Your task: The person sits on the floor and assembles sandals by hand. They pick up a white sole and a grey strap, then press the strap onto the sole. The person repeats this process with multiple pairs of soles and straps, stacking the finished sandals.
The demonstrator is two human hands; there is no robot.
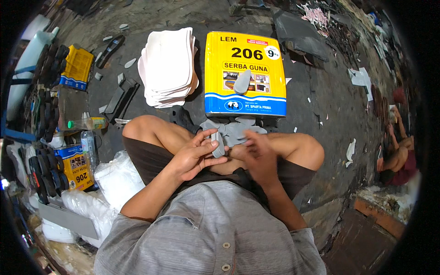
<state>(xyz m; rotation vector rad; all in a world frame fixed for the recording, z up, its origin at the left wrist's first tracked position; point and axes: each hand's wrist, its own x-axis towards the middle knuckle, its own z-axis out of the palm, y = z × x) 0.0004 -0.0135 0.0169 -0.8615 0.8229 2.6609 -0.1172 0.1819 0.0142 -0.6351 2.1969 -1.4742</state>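
My left hand [195,156] pinches a small stack of grey, rounded flat pads [217,145] upright between thumb and fingers, above my lap. To its right, my right hand [260,153] is smeared by motion, so its fingers cannot be read. It is close to a loose pile of grey flat pieces [235,131] between my crossed legs. In front of me a yellow, white and blue rectangular tin [213,64] lies flat. A grey teardrop-shaped pad [243,82] rests on its face, with another edge of grey showing beside it.
Left of the tin stands a stack of white sole-shaped sheets [167,64]. Plastic bottles [87,123], more yellow tins [75,66], dark soles [43,169] and clear plastic bags [117,178] crowd my left. Scraps litter the dark floor. Another person [401,158] sits at the far right.
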